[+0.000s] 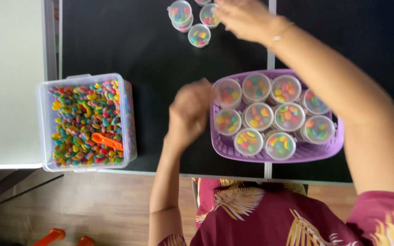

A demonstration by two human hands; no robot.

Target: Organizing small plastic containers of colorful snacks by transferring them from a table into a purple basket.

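Observation:
My left hand [190,114] is blurred, its fingers curled, right against the left wall of a purple basket [306,152]; nothing shows inside it. The basket holds several small clear lidded cups [258,116] filled with coloured candies. My right hand [242,18] reaches to the far edge of the black table [128,50], over a group of three loose candy cups [199,35]. Its blurred fingertips lie over one of these cups [209,15], and the grip is hidden.
A clear plastic tub [86,123] of mixed coloured candies with an orange scoop [107,141] in it stands at the table's left front edge. A white surface [7,82] adjoins on the left. Wooden floor [96,205] and two orange objects [53,236] lie below.

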